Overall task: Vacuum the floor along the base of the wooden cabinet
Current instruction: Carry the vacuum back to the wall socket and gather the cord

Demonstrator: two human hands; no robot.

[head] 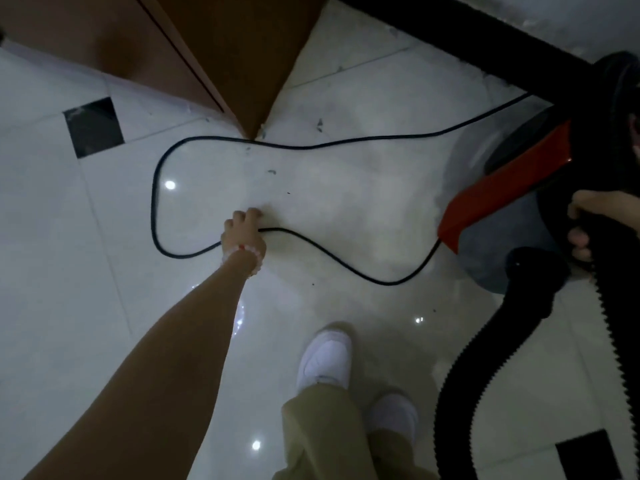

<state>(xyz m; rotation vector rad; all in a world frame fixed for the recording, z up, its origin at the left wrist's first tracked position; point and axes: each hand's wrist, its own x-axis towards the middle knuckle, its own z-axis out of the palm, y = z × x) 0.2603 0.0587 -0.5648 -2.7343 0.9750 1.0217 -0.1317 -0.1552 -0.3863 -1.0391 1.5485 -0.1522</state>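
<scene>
The wooden cabinet (221,53) stands at the top, its corner meeting the white tiled floor (69,271). A thin black power cord (156,202) lies looped on the floor in front of that corner. My left hand (244,233), with a bead bracelet on the wrist, reaches down and is closed around the cord. A grey canister vacuum with a red lid (498,209) sits at the right. My right hand (588,223) grips the black ribbed hose (491,341), which curves down to the bottom right.
Black inlay squares sit in the floor at the left (93,128) and bottom right (588,455). A black skirting band (485,39) runs along the wall at top right. Small dirt specks (272,172) lie near the cabinet corner. My white shoes (327,355) stand below.
</scene>
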